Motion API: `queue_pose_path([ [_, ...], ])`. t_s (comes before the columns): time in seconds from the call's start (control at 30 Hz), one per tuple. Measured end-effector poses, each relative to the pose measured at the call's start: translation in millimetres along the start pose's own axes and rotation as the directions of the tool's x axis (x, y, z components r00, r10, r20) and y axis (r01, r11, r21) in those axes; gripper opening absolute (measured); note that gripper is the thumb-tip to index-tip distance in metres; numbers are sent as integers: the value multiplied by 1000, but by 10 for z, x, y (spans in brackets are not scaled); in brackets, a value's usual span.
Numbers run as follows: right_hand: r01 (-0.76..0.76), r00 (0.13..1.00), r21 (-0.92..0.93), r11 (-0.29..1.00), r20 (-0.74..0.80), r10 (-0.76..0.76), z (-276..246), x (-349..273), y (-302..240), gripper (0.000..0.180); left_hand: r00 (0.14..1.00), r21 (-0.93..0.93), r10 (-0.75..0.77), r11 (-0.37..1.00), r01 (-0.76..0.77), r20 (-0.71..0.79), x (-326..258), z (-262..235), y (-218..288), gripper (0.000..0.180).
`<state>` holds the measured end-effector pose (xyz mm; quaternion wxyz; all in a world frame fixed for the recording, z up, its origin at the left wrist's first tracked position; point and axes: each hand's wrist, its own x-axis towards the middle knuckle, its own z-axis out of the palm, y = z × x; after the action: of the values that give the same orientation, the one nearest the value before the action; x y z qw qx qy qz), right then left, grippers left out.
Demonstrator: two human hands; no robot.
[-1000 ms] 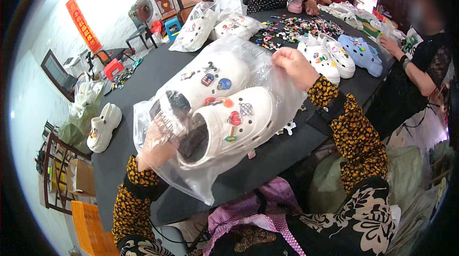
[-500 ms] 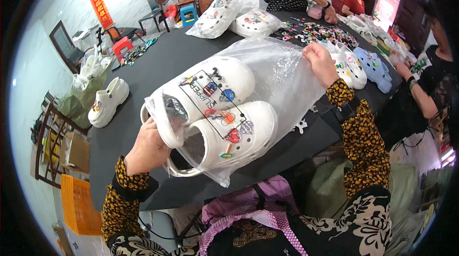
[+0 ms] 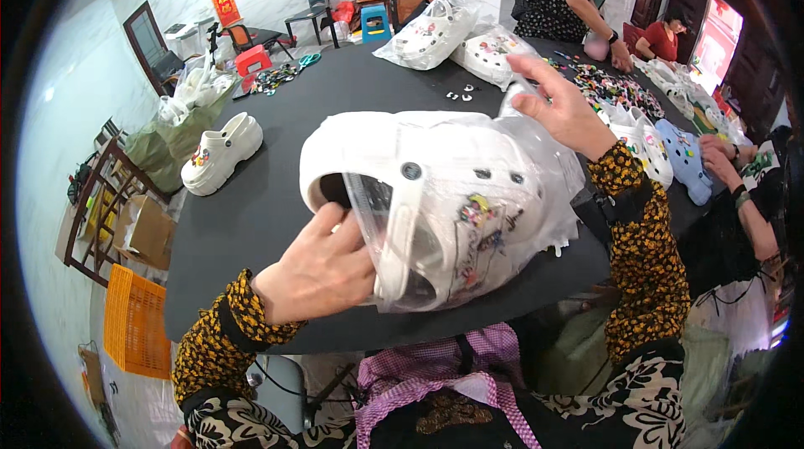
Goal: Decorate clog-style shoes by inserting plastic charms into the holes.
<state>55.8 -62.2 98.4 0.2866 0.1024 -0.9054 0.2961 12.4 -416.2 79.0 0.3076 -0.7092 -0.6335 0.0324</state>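
Observation:
A pair of white clogs [image 3: 360,143] with colourful charms sits inside a clear plastic bag [image 3: 553,160] with dark print, tilted above the table in front of me. My left hand [image 3: 322,269] grips the clogs at their heel openings, some fingertips hidden inside. The bag's mouth edge lies just beside those fingers. At the bag's far right end, my right hand [image 3: 565,114] is raised with thumb and fingers apart, a crumpled bag corner near the thumb.
A lone white clog [image 3: 222,152] stands left on the black table [image 3: 335,85]. Bagged white clogs [image 3: 431,30] lie at the back. Loose charms [image 3: 615,89] are heaped beyond my right hand, near a blue clog [image 3: 687,160]. Co-workers' hands [image 3: 724,156] are at the right.
The bagged clogs have turned so their side faces me and have come up closer. My left hand has shifted right at the heels; my right hand has opened from its pinch on the bag.

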Motion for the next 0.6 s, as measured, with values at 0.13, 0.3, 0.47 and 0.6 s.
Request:
queue_pose_path([
  [0.13,135,959,-22,991,256,-125,24,63,-52,56,997,13,72,997,-72,31,38,-102,33,34],
  [0.3,-54,887,149,987,462,-21,66,-45,-132,28,1000,-63,13,998,-12,9,-23,-126,46,37],
  [0.47,-155,974,122,980,185,131,52,-250,-12,24,999,-127,-37,991,37,4,-113,-55,42,38],
  [0.6,-150,982,20,989,-115,151,-115,-347,178,24,998,-127,-67,990,68,13,-231,-27,-4,39],
])
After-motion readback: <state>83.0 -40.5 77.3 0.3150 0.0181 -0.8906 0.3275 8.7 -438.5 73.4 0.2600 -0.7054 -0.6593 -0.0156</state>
